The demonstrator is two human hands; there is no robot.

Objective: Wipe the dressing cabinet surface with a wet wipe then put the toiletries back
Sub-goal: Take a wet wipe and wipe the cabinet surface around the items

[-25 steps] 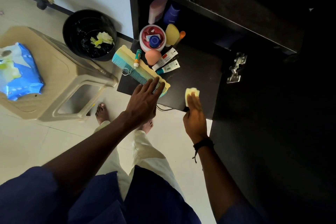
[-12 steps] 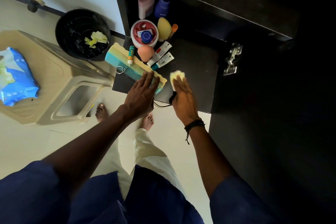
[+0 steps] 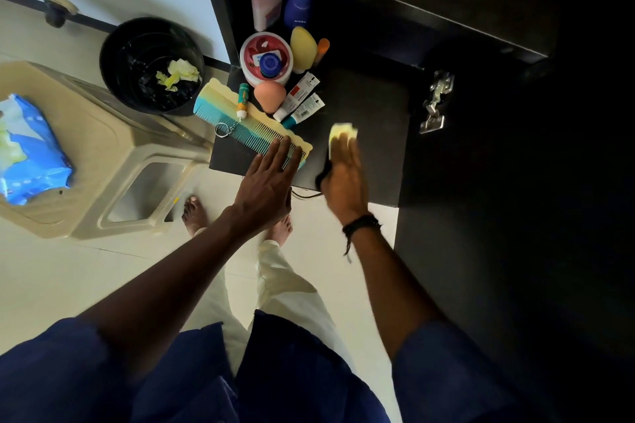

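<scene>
My right hand (image 3: 343, 178) lies flat, fingers straight, pressing the folded wet wipe (image 3: 343, 131) onto the dark cabinet surface (image 3: 371, 120) near its front edge. Only the wipe's far end shows, so I cannot tell its long axis. My left hand (image 3: 271, 178) rests flat on the near end of the comb (image 3: 240, 120), which runs far-left to near-right just beside the wipe. Two tubes (image 3: 300, 103) lie beyond.

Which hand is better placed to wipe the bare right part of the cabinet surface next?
Probably the right hand: it presses the wet wipe flat on the cabinet surface, beside the bare area. The left hand rests on the comb.
</scene>
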